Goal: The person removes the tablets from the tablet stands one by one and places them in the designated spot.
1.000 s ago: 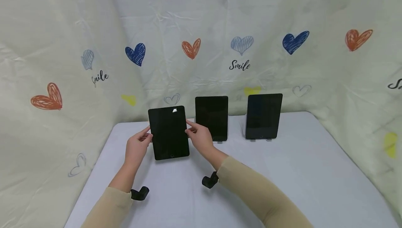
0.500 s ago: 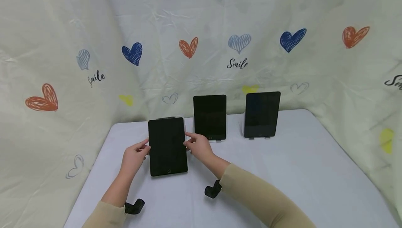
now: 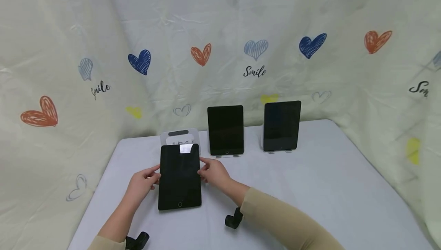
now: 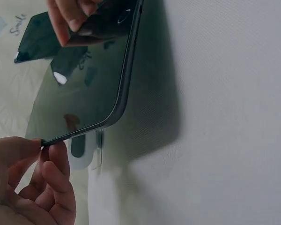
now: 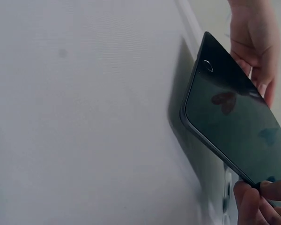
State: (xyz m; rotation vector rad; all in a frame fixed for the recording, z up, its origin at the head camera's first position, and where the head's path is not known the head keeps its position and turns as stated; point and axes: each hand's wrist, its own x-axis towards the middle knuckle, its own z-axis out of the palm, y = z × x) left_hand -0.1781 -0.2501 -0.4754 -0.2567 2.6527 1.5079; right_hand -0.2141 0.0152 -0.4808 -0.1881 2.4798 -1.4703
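I hold a black tablet with a dark screen by its two long edges, tilted a little above the white table. My left hand pinches the left edge and my right hand pinches the right edge. In the left wrist view the tablet hangs over its shadow, with my left hand's fingers at its near corner. The right wrist view shows the tablet from the other side, with my right hand's fingertips on its edge.
An empty clear stand sits just behind the held tablet. Two more black tablets stand upright on stands at the back. A heart-print cloth walls in the table on three sides.
Both hands have drawn the tablet down and toward me, away from the back row. The clear stand behind it has come into sight.
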